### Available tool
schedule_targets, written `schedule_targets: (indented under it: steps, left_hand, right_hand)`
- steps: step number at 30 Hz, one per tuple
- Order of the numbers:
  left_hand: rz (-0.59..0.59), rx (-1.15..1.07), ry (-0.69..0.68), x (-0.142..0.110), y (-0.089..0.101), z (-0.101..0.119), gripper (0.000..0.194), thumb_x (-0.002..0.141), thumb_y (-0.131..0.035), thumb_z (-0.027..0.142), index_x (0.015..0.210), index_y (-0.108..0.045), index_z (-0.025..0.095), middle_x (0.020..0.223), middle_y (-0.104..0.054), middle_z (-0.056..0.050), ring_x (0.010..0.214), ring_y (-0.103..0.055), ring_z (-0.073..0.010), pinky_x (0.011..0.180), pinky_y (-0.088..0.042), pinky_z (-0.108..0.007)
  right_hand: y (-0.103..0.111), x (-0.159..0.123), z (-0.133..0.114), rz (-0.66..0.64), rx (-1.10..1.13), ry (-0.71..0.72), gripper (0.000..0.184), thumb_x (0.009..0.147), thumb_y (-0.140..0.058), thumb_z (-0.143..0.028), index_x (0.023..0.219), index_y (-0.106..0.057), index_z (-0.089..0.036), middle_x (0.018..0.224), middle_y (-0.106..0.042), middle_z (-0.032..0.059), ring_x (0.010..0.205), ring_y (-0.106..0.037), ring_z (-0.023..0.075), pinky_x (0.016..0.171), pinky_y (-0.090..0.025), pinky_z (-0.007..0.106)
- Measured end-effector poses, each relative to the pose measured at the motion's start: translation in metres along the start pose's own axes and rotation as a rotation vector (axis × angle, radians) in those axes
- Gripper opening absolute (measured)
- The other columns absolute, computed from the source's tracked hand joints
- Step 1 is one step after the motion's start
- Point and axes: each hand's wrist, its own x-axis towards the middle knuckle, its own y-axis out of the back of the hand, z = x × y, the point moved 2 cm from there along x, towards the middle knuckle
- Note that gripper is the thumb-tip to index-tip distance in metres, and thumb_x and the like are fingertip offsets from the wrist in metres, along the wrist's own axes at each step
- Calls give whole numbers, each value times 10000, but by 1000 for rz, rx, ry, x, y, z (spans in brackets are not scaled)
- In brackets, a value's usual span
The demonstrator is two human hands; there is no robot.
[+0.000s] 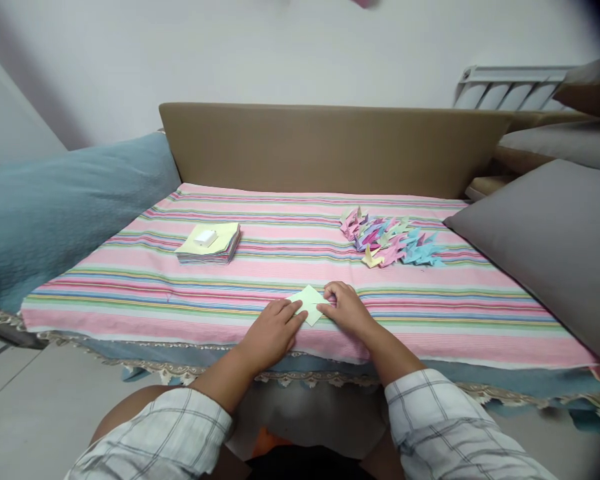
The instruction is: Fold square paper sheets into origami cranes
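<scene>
A pale green sheet of folded origami paper lies in a diamond shape on the striped cloth, near the front edge of the seat. My left hand rests at its left side, thumb and fingertips pressing the paper down. At the opposite corner, my right hand has its thumb and forefinger pinched on the paper's right tip. A crease line runs across the middle of the sheet. Both wrists come in from the front, in checked sleeves.
A stack of coloured paper with a small white block on top sits back left. Folded paper cranes in several colours cluster back right. Grey cushions border the right side, a blue armrest the left, a brown backrest behind.
</scene>
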Motion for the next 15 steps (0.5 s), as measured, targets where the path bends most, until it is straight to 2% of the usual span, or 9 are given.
schedule_targets:
  steps: [3, 10, 15]
  left_hand:
    - [-2, 6, 1, 0, 1, 0, 471, 784, -535, 154, 1252, -481, 176, 1328, -479, -121, 1160, -445, -267, 976, -379, -456]
    - [11, 1, 3, 0, 1, 0, 473, 778, -549, 154, 1246, -489, 182, 1318, -489, -121, 1149, -454, -262, 975, -380, -450]
    - [13, 8, 8, 0, 1, 1, 466, 780, -546, 157, 1242, -490, 179, 1322, -485, -113, 1160, -446, -266, 985, -375, -447]
  right_hand:
    - [2, 1, 2, -29, 29, 27, 127, 687, -655, -224, 761, -554, -211, 908, -592, 28, 879, -519, 194, 806, -413, 340]
    - [7, -1, 11, -116, 71, 68, 124, 685, -677, -211, 809, -672, -219, 1108, -565, 63, 1072, -506, 224, 941, -383, 392]
    - [6, -1, 10, -113, 32, 68, 91, 765, -605, -259, 777, -683, -213, 1070, -583, 70, 1073, -504, 221, 924, -394, 378]
